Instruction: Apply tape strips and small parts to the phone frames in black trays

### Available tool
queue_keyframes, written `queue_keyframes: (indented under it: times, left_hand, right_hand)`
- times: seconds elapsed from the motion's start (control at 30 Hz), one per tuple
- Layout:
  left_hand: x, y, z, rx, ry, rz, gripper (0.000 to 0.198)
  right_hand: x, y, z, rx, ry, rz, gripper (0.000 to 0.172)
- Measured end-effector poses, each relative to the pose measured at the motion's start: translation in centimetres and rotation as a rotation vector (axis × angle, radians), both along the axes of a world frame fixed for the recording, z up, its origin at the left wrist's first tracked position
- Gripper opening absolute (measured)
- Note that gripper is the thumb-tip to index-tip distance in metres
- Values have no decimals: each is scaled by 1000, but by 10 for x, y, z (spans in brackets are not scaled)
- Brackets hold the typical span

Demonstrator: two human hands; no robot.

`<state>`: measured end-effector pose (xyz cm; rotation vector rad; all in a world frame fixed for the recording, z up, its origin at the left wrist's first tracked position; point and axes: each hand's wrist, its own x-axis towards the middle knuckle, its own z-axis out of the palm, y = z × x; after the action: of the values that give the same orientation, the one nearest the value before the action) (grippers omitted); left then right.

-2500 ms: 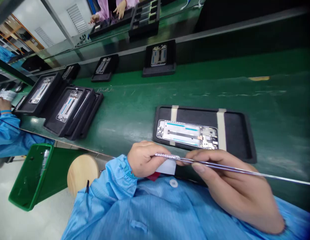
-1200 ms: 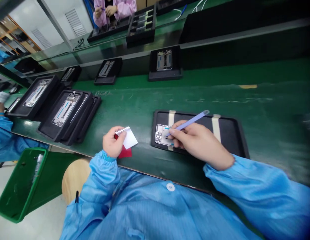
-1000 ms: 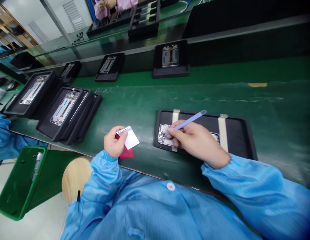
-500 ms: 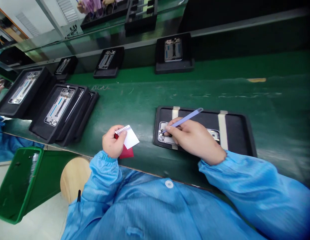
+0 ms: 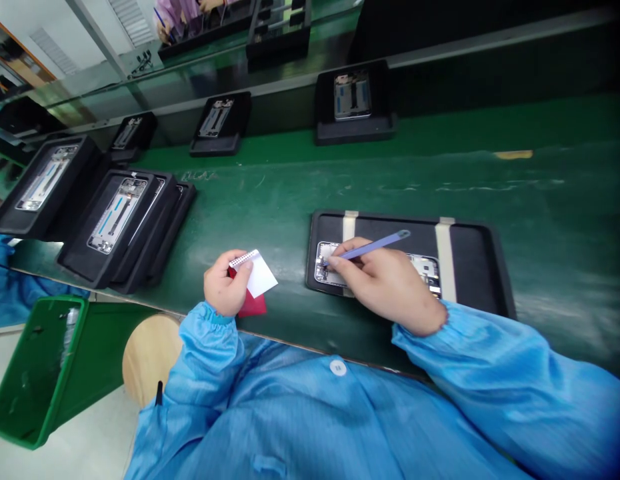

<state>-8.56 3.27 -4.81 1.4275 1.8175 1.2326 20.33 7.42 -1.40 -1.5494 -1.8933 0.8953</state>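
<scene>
While the right hand point(image 5: 390, 287) pinched a slim lilac stylus point(image 5: 375, 245) between closed fingers point(image 5: 336, 262), its tip met the left end of a phone frame point(image 5: 426, 272) lying in a black tray point(image 5: 470, 230) with two beige straps point(image 5: 445, 263). The left hand point(image 5: 225, 283), at 9 o'clock from that tray, gripped a small white spiral notepad point(image 5: 260, 275), a red card point(image 5: 253, 305) showing beneath it, near the edge of the green table point(image 5: 270, 213). More black trays point(image 5: 65, 180) holding phone frames sat along the table at 9 o'clock, a green plastic bin point(image 5: 35, 373) lay at 8 o'clock, a wooden stool point(image 5: 150, 350) stood at 7 o'clock, and a co-worker's pink sleeves point(image 5: 180, 23) showed at 11 o'clock.
</scene>
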Motion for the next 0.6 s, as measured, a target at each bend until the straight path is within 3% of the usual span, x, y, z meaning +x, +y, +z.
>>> queue_keyframes:
  times: [0.6]
  left_hand:
    - [1, 1, 1, 0, 56, 13, 27]
  right_hand:
    - [-3, 3, -5, 16, 34, 41, 27]
